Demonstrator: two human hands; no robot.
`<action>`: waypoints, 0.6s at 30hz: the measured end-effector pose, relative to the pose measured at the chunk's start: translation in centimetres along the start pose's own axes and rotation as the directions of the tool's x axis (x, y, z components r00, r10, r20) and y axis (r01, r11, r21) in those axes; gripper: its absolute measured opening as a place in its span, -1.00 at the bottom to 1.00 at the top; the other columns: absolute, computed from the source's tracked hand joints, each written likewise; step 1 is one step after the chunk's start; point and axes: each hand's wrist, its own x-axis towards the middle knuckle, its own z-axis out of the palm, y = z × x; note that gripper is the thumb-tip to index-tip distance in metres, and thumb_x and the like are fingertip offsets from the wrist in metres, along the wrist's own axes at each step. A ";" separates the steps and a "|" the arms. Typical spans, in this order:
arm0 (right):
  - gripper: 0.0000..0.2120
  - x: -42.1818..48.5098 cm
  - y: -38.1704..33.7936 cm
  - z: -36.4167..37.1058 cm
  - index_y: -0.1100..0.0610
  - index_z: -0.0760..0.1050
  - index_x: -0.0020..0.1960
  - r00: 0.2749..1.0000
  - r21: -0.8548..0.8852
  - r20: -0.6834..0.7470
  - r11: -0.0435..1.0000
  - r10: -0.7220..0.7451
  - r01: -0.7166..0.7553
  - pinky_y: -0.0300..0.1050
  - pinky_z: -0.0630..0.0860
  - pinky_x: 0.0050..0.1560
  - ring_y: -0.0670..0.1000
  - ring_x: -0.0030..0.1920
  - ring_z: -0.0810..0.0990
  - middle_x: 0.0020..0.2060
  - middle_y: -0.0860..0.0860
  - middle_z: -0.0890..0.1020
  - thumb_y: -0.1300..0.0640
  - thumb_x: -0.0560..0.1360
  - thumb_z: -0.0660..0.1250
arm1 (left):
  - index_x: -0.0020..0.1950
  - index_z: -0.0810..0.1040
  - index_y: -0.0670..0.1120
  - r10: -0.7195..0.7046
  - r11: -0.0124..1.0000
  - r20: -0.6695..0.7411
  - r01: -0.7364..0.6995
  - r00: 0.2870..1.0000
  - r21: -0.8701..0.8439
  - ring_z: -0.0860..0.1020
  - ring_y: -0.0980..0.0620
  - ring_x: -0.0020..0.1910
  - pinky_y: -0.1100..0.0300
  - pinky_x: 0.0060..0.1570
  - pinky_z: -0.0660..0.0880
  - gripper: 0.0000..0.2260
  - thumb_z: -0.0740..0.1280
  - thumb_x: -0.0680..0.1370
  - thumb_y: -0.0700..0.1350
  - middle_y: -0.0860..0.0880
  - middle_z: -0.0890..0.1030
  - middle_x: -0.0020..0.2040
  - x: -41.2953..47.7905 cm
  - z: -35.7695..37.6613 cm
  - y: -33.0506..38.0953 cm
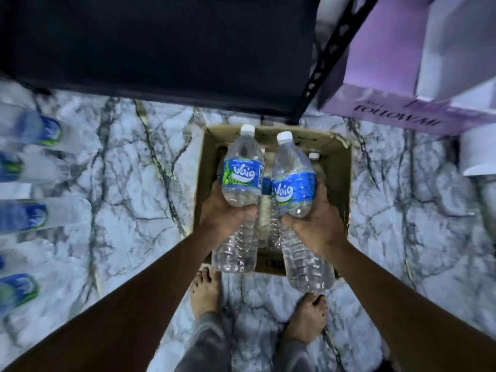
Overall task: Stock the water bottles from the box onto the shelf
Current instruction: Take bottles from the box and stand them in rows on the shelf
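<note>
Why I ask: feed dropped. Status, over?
Left hand grips a Waig water bottle, right hand a second bottle. Both over cardboard box, more bottles inside. Nothing blocking.

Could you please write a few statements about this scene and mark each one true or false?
1. The left hand grips the left bottle and the right hand grips the right bottle. True.
2. Both are capped in red. False: the caps are white.
3. The box sits on a marbled floor. True.
4. The box is empty. False: another bottle is inside.
</note>
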 end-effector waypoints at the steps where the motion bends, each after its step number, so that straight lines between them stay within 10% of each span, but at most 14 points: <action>1: -0.05 -1.2 -1.5 -0.7 -0.10 0.10 0.57 1.000 0.011 -0.008 1.000 -0.028 0.028 -0.13 0.52 0.03 0.11 -0.02 0.67 0.07 0.02 0.69 0.07 0.37 0.60 | 0.27 0.48 0.09 0.027 0.998 0.002 -0.027 1.000 -0.053 0.69 -0.02 0.06 -0.09 0.12 0.63 -0.17 0.60 0.02 0.12 0.05 0.72 0.07 -0.9 -1.1 1.1; 18: 0.06 -36.0 -34.6 -20.7 -0.25 0.01 0.59 0.751 0.085 -0.410 0.798 -0.518 0.597 0.07 0.56 0.30 -0.04 0.22 0.63 0.26 -0.09 0.63 0.02 0.31 0.60 | 0.35 0.38 0.20 0.536 0.793 -0.120 -0.547 0.836 -0.268 0.70 0.13 0.03 0.04 0.18 0.59 -0.15 0.58 0.10 -0.07 0.15 0.72 0.04 -37.4 -35.6 28.0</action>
